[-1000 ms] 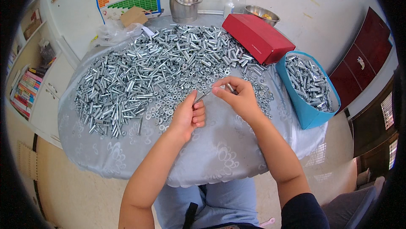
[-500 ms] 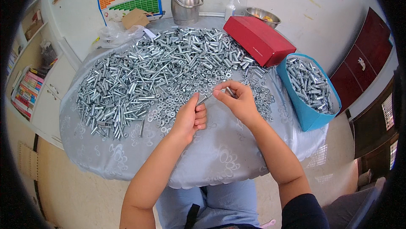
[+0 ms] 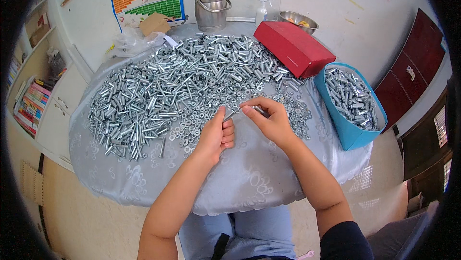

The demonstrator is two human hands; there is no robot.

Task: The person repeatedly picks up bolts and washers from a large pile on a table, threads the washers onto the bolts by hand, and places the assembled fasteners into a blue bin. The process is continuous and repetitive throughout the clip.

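Observation:
Over the near part of the pile, my left hand (image 3: 215,135) is closed around a silvery metal sleeve (image 3: 229,115), which points up and right out of the fist. Just to its right is my right hand (image 3: 272,121), thumb and forefinger pinched at the sleeve's far end; any small part between those tips is too small to name. Another silvery metal cylinder (image 3: 260,111) shows tucked under the right fingers. Loose nuts and washers (image 3: 194,120) lie beneath and around both hands. Behind and to the left spreads a heap of bolts and sleeves (image 3: 144,92).
A teal fabric bin (image 3: 353,137) full of bolts stands at the right edge of the cloth-covered table (image 3: 182,183). A red box (image 3: 295,48), a steel bowl (image 3: 309,21), a spray bottle (image 3: 262,10), a lidded steel pot (image 3: 211,12) and a plastic bag (image 3: 134,43) line the back.
The right thumb and forefinger have shifted slightly left and down, nearer the left hand's sleeve. The left hand keeps its grip, and the view has tilted slightly.

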